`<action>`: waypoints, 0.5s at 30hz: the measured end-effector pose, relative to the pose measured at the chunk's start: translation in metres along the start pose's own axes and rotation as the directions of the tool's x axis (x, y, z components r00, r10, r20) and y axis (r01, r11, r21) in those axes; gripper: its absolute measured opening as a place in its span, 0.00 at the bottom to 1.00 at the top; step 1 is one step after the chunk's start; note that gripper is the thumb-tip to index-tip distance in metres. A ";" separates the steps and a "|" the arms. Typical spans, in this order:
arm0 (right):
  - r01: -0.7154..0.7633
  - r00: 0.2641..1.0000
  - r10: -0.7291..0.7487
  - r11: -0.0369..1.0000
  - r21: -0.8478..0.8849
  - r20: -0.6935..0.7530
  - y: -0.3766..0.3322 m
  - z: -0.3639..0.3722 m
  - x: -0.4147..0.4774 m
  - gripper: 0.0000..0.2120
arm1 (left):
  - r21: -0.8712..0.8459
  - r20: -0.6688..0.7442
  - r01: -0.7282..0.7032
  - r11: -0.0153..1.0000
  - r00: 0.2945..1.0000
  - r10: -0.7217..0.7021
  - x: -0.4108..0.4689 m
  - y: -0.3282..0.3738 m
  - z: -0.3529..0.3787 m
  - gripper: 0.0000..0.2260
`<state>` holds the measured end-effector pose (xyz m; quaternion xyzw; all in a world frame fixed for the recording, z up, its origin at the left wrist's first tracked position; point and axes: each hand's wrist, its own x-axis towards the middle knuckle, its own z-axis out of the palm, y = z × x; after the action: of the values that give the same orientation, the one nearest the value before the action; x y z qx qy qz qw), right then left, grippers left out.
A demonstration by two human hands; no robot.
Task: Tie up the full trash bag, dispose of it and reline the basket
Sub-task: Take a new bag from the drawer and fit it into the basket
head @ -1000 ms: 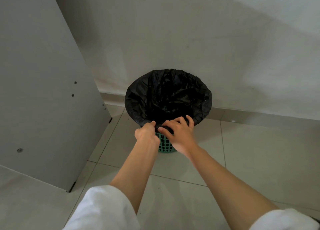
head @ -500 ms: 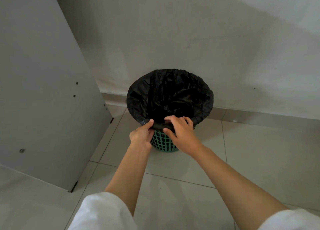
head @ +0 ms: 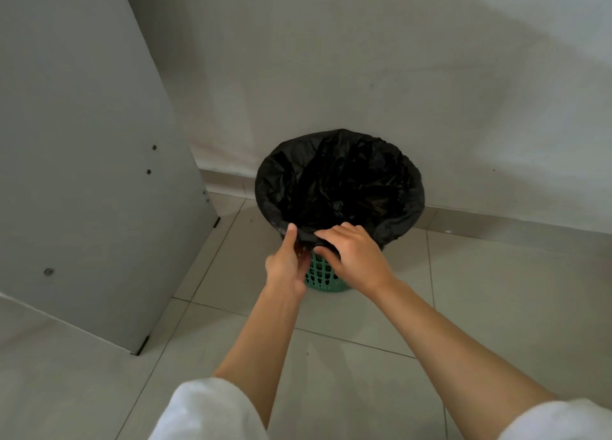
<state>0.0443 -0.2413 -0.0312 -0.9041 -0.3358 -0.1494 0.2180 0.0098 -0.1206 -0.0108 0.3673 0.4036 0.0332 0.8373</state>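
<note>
Your left hand [head: 286, 264] and right hand [head: 357, 257] meet at the near rim of the green mesh basket [head: 323, 276], which stands on the tiled floor [head: 496, 294] against a white wall [head: 364, 58], beside a grey panel [head: 82, 141]. The black trash bag [head: 337, 181] lines the basket, its edge folded down over the rim. Your left thumb lies on that fold with the fingers tucked beneath it, while your right fingers and thumb pinch the fold just beside.
</note>
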 end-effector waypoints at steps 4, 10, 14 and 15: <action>0.000 1.000 0.000 1.000 0.002 -0.009 0.007 -0.004 0.003 0.15 | -0.057 0.033 0.009 0.998 0.999 -0.007 0.004 0.003 0.009 0.09; -0.036 0.998 0.038 0.998 0.051 -0.042 0.003 0.002 0.002 0.13 | -0.055 0.035 0.022 0.998 0.999 -0.020 0.012 0.006 0.021 0.10; -0.018 0.998 0.017 1.000 -0.019 -0.059 0.006 0.005 -0.002 0.12 | 0.009 0.098 -0.017 1.000 0.995 0.016 0.008 -0.001 0.016 0.13; -0.008 0.998 0.005 0.999 -0.048 -0.067 0.008 0.003 -0.004 0.11 | 0.024 0.113 -0.022 0.999 0.993 0.020 0.005 -0.004 0.012 0.13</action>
<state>0.0467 -0.2473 -0.0380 -0.9045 -0.3219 -0.1870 0.2079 0.0204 -0.1293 -0.0117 0.3833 0.3523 0.0162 0.8537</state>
